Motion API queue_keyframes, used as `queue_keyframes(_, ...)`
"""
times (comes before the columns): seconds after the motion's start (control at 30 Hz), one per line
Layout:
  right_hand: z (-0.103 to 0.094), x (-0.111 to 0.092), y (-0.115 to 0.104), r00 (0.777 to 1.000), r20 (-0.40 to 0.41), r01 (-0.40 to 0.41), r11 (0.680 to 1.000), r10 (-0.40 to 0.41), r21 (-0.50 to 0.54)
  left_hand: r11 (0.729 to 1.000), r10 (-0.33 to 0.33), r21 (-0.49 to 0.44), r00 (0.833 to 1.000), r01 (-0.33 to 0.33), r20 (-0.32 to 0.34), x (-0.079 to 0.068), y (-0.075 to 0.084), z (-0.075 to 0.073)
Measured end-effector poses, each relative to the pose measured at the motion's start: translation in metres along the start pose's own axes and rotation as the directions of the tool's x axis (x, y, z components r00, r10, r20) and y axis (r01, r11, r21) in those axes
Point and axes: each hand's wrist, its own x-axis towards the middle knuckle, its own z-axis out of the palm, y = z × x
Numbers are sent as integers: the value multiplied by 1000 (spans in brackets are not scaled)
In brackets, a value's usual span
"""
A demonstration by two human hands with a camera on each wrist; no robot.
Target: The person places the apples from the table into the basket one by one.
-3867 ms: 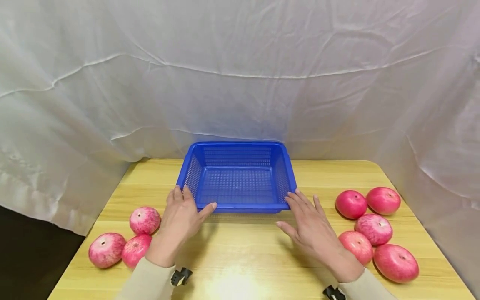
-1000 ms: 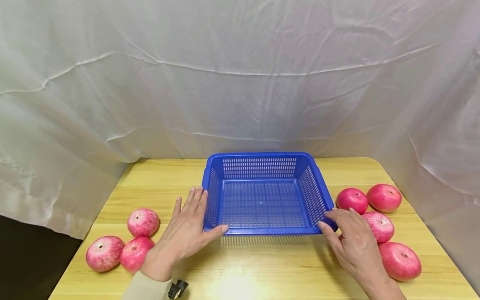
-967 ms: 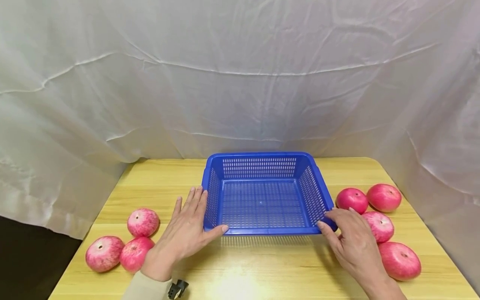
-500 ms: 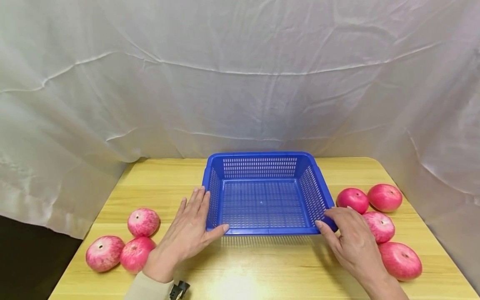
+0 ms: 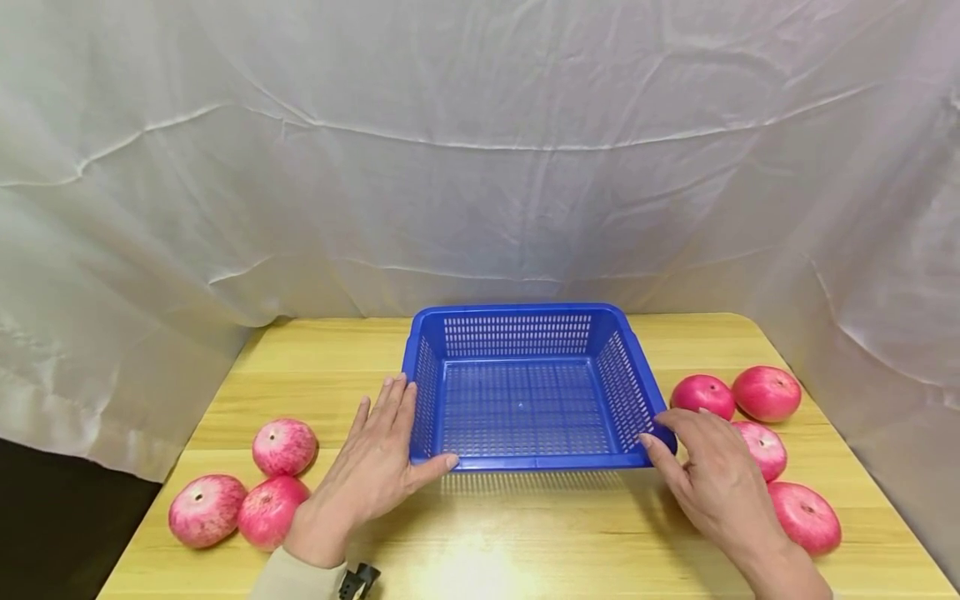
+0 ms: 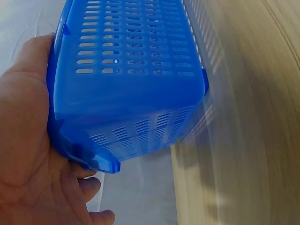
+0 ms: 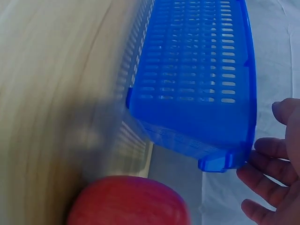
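An empty blue plastic basket (image 5: 517, 333) with slotted walls sits mid-table in the head view. My left hand (image 5: 367, 467) lies along its near left corner, fingers straight against the side and thumb on the front rim. At the near right corner is my right hand (image 5: 716, 475), fingers loosely bent. The right wrist view shows its thumb (image 7: 287, 111) away from the rim and its fingertips right by the corner. Close beside that hand are a speckled apple (image 5: 765, 450) and a large pink apple (image 5: 806, 518), both partly covered by it.
Two more apples, one deep pink (image 5: 702, 396) and one red (image 5: 767, 393), lie further back on the right. A pale speckled apple (image 5: 285, 447) and two others cluster at left. Grey-white cloth (image 5: 480, 167) hangs behind the wooden table (image 5: 525, 542).
Over the earlier frames the basket came right and nearer to me, with both hands at its corners. In the last half second my right hand has shifted slightly right, its thumb easing off the rim.
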Motion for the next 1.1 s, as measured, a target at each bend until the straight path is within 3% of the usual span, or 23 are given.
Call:
queue_keyframes(0.23, -11, 13, 11, 997, -76, 26, 1000, -26, -3, 1000, -8, -29, 1000, 8, 9, 1, 0, 0)
queue_keyframes(0.37, -21, 23, 21, 997, -83, -9, 999, 7, -31, 999, -13, -42, 1000, 14, 13, 0, 0, 0)
queue_keyframes(0.5, -31, 31, 33, 996, -24, -92, 994, 91, -56, 999, -17, -43, 1000, 17, 17, 0, 0, 0)
queue_keyframes(0.67, -39, 43, 48, 979, 81, -178, 979, 187, -103, 999, -24, -43, 999, 25, 24, 0, 0, -1)
queue_keyframes(0.97, -33, 65, 80, 952, 200, -200, 965, 232, -167, 998, -29, -62, 999, 31, 36, -1, 0, -2)
queue_keyframes(1.1, -24, 65, 94, 924, 286, -193, 956, 253, -222, 997, -28, -67, 999, 31, 44, 0, 1, -2)
